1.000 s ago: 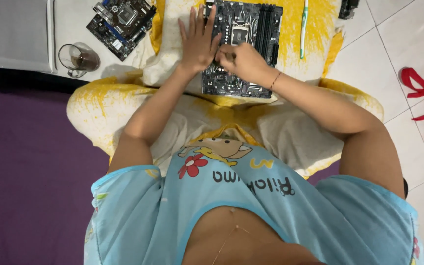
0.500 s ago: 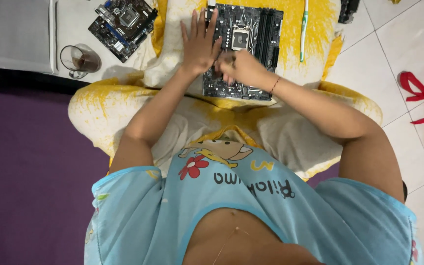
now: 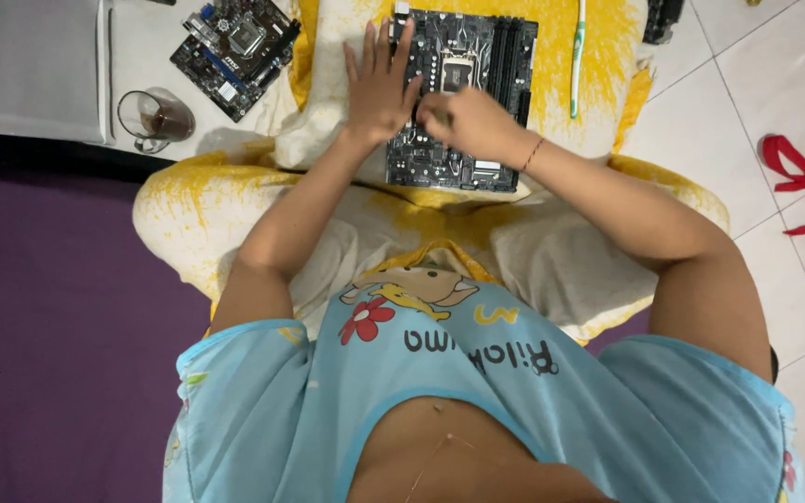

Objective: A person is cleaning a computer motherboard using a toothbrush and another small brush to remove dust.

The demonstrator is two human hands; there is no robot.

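L hand [image 3: 379, 88] flat, fingers spread, pressing left edge of black board [image 3: 491, 56] on yellow cloth [image 3: 607, 102], far centre. R hand [image 3: 472, 123] fisted on board; contents can't tell. Second board [image 3: 235, 51] far left.

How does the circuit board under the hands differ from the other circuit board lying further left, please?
The black circuit board lies square on the yellow-and-white cloth, with both hands on it; the blue-accented circuit board lies askew on the white floor, untouched. The black one looks larger. Both lie face up, each with a square socket.
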